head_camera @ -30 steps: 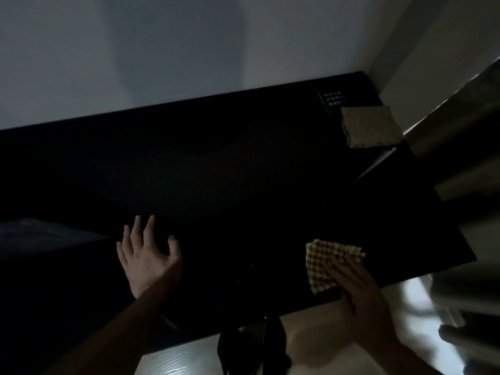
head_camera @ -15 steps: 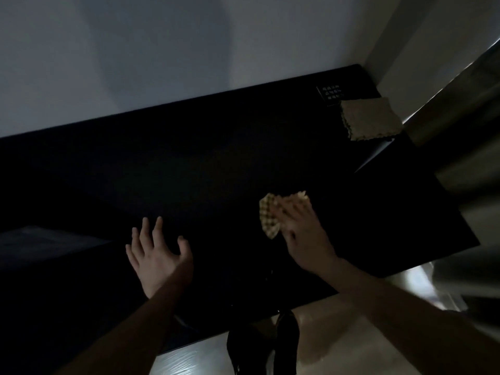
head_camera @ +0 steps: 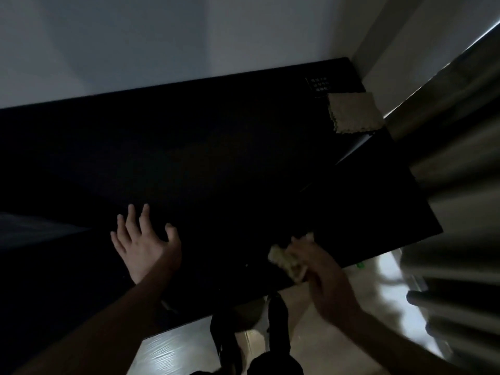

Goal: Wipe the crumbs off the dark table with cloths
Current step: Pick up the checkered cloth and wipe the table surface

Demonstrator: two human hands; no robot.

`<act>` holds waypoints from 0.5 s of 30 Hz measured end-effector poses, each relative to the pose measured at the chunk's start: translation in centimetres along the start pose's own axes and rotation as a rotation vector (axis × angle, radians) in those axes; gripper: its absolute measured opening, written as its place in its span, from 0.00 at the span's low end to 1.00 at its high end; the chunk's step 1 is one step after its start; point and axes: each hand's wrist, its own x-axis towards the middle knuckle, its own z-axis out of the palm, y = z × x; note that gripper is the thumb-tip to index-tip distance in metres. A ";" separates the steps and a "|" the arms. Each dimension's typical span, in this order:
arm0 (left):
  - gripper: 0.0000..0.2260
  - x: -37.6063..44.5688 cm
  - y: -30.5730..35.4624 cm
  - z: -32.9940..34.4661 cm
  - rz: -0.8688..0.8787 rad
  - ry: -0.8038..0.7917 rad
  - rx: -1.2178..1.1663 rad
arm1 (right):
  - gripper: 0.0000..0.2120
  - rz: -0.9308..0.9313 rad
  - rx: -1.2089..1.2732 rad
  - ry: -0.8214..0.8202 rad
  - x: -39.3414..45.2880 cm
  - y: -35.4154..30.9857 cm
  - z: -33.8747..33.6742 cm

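The dark table (head_camera: 216,163) fills the middle of the view. My left hand (head_camera: 146,247) rests flat on it near the front, fingers spread and holding nothing. My right hand (head_camera: 322,269) is blurred by motion at the table's front edge. Its fingers lie over a checkered yellow cloth (head_camera: 285,262) and press it onto the top. The cloth looks bunched and sticks out to the left of the hand. A few pale crumb specks (head_camera: 246,265) show between my hands. A second beige cloth (head_camera: 354,112) lies folded at the far right corner.
A small printed label (head_camera: 319,85) sits on the table behind the folded cloth. Curtains (head_camera: 446,158) hang close along the table's right side. A white wall runs behind. Below the front edge are pale floor (head_camera: 311,342) and my dark shoes (head_camera: 276,312).
My right hand has swept the checkered cloth from the table's middle back toward the front edge. My left hand has stayed flat in place.
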 end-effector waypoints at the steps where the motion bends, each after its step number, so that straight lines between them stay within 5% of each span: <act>1: 0.29 0.0 0.0 0.0 -0.001 0.003 -0.002 | 0.22 0.042 -0.004 0.072 2.2 0.7 -1.1; 4: 0.29 -0.1 0.1 0.0 -0.006 0.006 -0.005 | 0.24 0.126 -0.083 0.184 9.5 3.7 -4.4; 10: 0.30 0.1 0.1 0.3 -0.006 0.034 -0.006 | 0.29 0.257 -0.301 0.140 21.4 12.4 -7.8; 15: 0.30 0.1 0.6 0.2 -0.006 0.064 -0.016 | 0.31 0.221 -0.417 0.033 20.3 13.7 -5.2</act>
